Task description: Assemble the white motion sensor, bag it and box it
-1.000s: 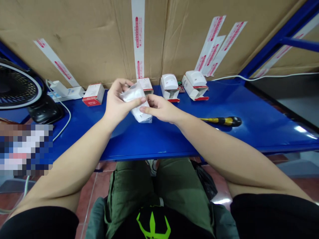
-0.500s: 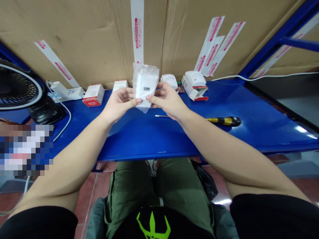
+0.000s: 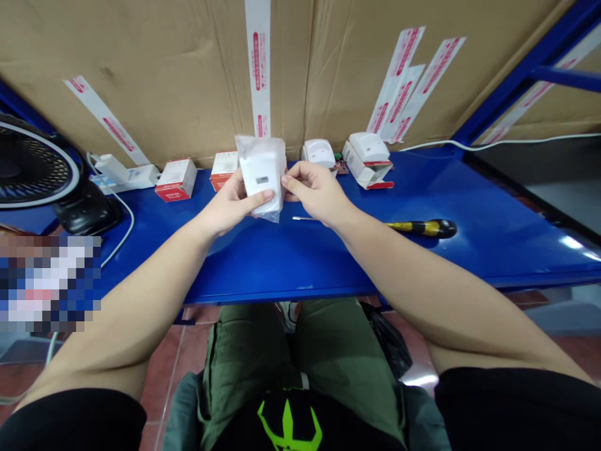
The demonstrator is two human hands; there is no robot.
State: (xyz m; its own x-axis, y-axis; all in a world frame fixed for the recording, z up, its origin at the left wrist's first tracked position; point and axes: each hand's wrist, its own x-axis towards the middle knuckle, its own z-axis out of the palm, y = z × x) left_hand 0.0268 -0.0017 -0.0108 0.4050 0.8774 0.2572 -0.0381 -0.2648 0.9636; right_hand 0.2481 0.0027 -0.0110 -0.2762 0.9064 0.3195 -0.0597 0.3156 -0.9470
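Shiny blue metal bench (image 3: 300,263) lies below two close hands: the left hand (image 3: 230,207) and the right hand (image 3: 317,193) grip a clear plastic bag (image 3: 260,145) holding a white plastic box (image 3: 260,178), lifted above the bench.

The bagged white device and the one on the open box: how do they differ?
The bagged device is in clear plastic; the device on the open box is bare. The bagged device is held in the left hand and right hand; the other rests on that box. The bagged one shows a small grey patch; the other shows none here. Both are white.
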